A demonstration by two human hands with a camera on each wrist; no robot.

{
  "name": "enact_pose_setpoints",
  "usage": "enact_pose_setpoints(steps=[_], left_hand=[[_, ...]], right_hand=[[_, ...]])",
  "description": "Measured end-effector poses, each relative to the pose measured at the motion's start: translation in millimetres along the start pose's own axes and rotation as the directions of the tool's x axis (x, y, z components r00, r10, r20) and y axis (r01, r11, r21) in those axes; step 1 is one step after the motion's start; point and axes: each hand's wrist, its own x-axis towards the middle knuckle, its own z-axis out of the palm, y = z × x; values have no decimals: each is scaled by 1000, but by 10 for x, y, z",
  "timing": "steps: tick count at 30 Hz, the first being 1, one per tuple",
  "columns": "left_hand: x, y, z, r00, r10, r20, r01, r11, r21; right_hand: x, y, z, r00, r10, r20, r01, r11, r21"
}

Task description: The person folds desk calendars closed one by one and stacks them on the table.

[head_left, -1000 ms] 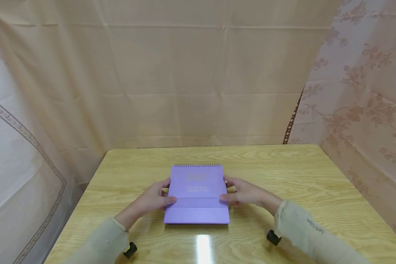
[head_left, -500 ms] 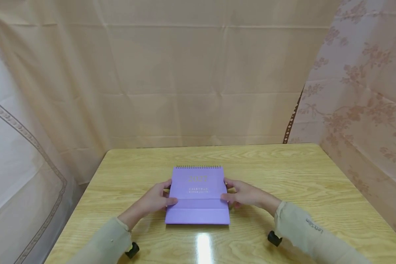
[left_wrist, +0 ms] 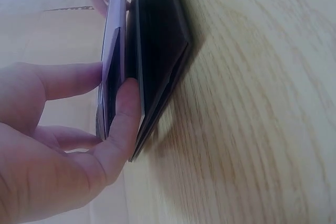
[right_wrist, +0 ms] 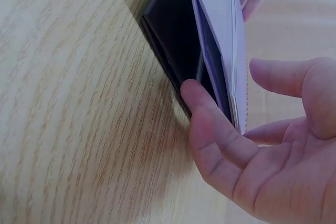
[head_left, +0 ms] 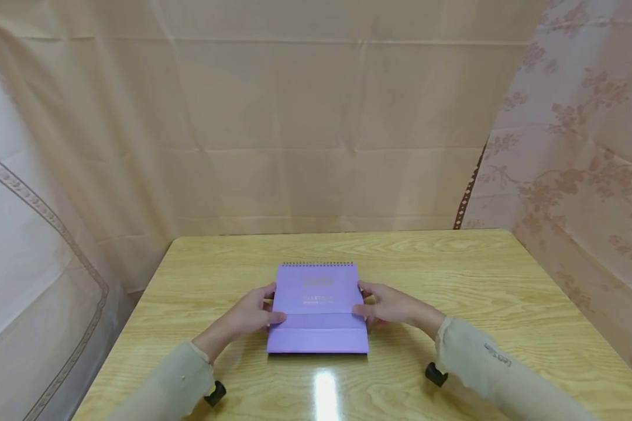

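Note:
A purple desk calendar (head_left: 316, 342) with a wire-spiral top edge and gold lettering is between my two hands, low over the table. My left hand (head_left: 250, 311) holds its left side, thumb on the cover. In the left wrist view, a finger (left_wrist: 126, 103) of that hand reaches between the purple layers and a dark panel (left_wrist: 160, 40) underneath. My right hand (head_left: 390, 304) grips the right edge, its thumb over the cover in the head view. Fingers (right_wrist: 205, 108) of this hand curl under the purple part, beside the dark panel, in the right wrist view.
The wood-grain table (head_left: 216, 257) extends around the calendar, with a bright light reflection near the front. A beige curtain (head_left: 316, 128) hangs behind, and a floral cloth (head_left: 584, 164) is at the right. White cloth (head_left: 26, 245) hangs at the left.
The calendar has shifted slightly to the right, its lower edge a little farther from me. Both hands keep hold of its sides, the left moving along with it.

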Motion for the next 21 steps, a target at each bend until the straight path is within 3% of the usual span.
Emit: enact_pose_setpoints(steps=[21], left_hand=[[-1, -41, 6, 1000, 5, -11, -5, 1000, 5]], right_hand=[[-7, 22, 2, 999, -16, 35, 18, 999, -40]])
